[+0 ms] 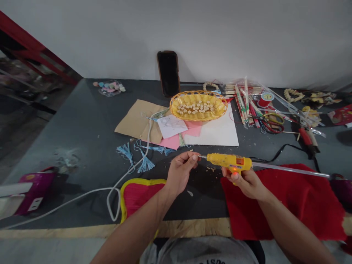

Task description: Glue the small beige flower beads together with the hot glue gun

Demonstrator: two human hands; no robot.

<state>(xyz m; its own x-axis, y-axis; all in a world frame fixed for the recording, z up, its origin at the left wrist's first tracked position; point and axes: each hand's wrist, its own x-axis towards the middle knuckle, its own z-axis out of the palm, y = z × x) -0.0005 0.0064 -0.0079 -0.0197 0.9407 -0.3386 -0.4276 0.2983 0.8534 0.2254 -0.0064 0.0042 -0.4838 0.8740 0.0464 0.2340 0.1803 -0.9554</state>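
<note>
In my right hand (246,181) is a yellow glue gun (225,160), held by its handle with a small red light lit. A long clear glue stick (291,169) sticks out of its back end. The nozzle points left at my left hand (183,168), whose thumb and fingers are pinched together right at the tip. Whatever those fingertips hold is too small and hidden to make out. Tiny pale bits (211,169) lie on the table below the gun. Beneath my left forearm is a red piece with a yellow border (143,194).
A woven yellow basket (198,115) of small pale pieces stands on papers at the back. Blue tassels (145,164) and a white cord (110,188) lie to the left. Red cloth (286,205) spreads under my right arm; scissors (272,123) and a thread spool (265,99) are at right.
</note>
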